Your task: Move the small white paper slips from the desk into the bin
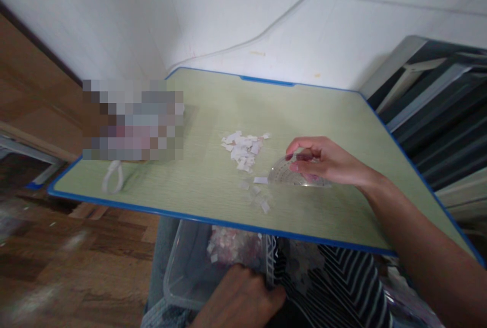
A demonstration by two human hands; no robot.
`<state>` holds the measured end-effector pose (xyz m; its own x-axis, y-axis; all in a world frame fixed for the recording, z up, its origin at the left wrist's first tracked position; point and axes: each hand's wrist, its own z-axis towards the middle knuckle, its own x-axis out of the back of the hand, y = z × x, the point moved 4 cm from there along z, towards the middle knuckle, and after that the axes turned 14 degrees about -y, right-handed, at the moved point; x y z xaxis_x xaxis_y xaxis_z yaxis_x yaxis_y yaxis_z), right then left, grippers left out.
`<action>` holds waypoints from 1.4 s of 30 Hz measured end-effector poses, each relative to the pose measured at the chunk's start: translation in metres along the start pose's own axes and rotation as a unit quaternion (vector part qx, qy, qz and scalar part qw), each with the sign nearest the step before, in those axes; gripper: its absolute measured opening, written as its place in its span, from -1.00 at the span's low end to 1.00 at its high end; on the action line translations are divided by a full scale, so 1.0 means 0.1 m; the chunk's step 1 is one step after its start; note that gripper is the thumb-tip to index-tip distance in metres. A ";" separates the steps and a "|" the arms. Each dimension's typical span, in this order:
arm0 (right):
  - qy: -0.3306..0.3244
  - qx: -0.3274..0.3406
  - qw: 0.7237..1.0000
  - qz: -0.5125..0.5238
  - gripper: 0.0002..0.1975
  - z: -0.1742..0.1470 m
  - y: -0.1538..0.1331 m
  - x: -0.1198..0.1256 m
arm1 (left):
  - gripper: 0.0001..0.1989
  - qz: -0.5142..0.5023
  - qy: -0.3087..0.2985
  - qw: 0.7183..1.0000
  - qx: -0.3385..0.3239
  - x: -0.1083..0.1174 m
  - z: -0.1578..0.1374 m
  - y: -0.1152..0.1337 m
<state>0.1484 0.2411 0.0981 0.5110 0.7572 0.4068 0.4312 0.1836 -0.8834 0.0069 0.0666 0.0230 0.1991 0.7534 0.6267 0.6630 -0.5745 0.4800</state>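
Observation:
My right hand [323, 160] pinches a clear half-round protractor [283, 170] just above the tabletop. Its straight edge faces me. Left of the protractor's tip lie a small white paper strip [261, 180] and a few loose paper bits [265, 206]. Beyond them is a pile of torn white paper scraps [241, 150]. Below the table's front edge, my left hand [239, 295] is closed at the near rim of a clear plastic box [180, 277]; its fingertips are hidden. Inside the box lies a heap of small pale and pinkish pieces [232, 244].
The light green table [213, 100] has a blue edge and stands against a white wall [228, 13]. A blurred-out item [133, 125] with a white loop [113, 177] occupies its left side. Dark folded frames [449, 100] lean at the right. A cable [281, 19] hangs along the wall.

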 end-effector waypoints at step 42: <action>0.009 0.066 0.965 -0.252 -0.91 -0.25 -0.21 0.10 | -0.85 0.005 0.025 1.000 -0.012 0.03 -0.01 -0.02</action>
<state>0.1632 0.2295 0.1266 0.2746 0.5403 0.7954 0.5306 0.6048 -0.5939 0.0055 0.0696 0.0245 0.1693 0.7305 0.6616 0.6437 -0.5903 0.4871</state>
